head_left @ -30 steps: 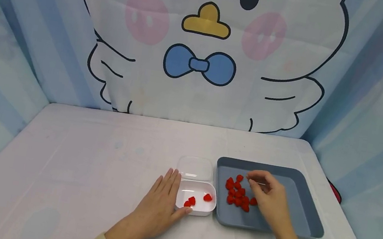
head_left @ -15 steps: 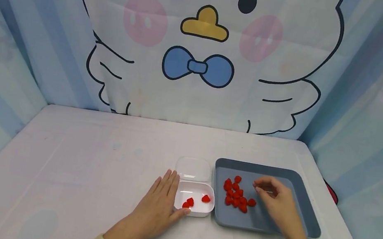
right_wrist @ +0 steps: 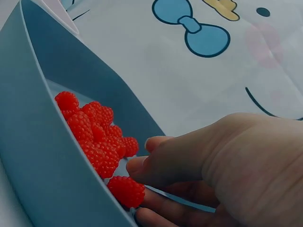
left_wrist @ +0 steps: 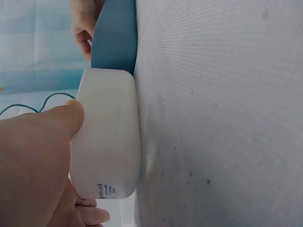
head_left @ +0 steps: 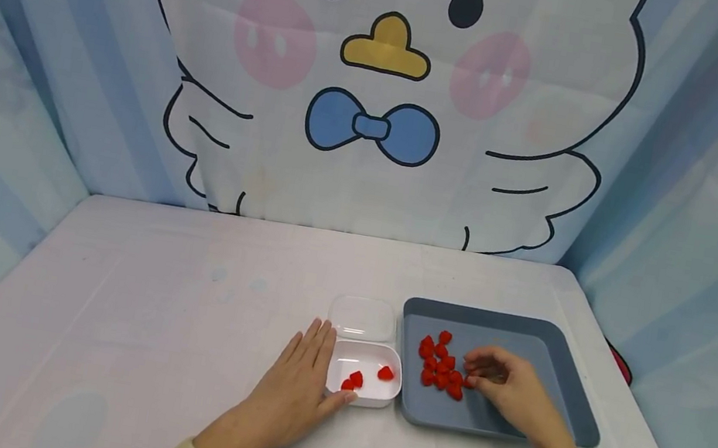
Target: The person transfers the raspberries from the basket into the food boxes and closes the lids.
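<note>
My left hand point(head_left: 293, 390) lies with straight fingers along the left side of a small white box point(head_left: 374, 397), its thumb resting at the near rim. Several red raspberries point(head_left: 385, 373) sit inside the box. In the left wrist view the thumb point(left_wrist: 71, 116) touches the box's edge. Over the blue-grey tray point(head_left: 557, 396), my right hand point(head_left: 516, 390) has its bent fingers around a single raspberry point(right_wrist: 127, 191). A gap shows between thumb and index fingertip, and no firm pinch is visible. A cluster of raspberries point(right_wrist: 97, 135) lies just left of that hand in the tray.
A clear lid point(head_left: 362, 318) lies behind the white box. The tray stands directly to the box's right. A white cloth covers the table point(head_left: 140, 315), and a cartoon-printed curtain point(head_left: 364, 193) rises behind it.
Above the tray my right hand moved right, then dropped down and toward me to the lone raspberry, with its fingers spreading apart. My left hand has stayed at the box.
</note>
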{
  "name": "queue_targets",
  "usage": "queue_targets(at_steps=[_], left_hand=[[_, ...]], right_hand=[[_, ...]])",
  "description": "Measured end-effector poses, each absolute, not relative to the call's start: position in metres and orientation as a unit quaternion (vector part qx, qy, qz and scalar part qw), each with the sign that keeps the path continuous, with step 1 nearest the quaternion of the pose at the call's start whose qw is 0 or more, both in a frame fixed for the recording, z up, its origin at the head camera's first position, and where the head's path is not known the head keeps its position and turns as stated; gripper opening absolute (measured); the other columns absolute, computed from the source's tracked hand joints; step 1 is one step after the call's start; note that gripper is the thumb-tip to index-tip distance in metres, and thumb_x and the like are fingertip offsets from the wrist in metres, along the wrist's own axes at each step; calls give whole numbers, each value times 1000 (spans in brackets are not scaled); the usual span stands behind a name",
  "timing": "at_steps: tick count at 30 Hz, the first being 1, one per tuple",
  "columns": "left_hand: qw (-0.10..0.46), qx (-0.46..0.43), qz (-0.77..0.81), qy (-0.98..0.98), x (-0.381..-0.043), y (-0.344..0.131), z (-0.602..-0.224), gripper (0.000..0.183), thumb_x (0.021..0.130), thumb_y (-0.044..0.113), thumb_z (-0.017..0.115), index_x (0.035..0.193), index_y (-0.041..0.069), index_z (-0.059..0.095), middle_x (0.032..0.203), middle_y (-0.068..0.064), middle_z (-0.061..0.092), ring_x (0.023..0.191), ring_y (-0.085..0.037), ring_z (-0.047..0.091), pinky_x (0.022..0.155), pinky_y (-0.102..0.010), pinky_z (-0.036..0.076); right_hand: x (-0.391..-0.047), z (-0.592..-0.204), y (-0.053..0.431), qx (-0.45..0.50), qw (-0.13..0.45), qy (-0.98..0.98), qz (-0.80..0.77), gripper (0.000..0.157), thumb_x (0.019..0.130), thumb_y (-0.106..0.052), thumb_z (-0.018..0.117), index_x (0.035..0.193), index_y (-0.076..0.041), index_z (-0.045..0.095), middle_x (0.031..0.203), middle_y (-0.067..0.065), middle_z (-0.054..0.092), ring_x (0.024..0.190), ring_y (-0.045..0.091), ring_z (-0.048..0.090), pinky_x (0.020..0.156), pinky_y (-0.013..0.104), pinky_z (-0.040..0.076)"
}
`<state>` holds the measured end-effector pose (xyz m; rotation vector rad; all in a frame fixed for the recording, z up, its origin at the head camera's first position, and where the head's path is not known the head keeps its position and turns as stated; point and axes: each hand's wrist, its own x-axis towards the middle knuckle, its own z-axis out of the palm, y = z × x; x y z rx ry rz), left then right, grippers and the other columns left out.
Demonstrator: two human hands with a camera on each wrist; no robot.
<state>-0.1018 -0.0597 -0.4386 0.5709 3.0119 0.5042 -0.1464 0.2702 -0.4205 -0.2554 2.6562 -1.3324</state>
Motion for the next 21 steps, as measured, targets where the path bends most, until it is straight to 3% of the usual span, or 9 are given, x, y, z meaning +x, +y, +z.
queue_targets(at_steps=[21], left_hand=[[27,175,165,970,-102,-62,-440,92,94,61,52,154,-3,25,162,-19,28,153,-35,19,123,-52,22]], right_hand=[[-147,-424,260,-63,72,918,-384,24,87,6,63,110,0,66,104,13,70,91,20,65,72,22,53]])
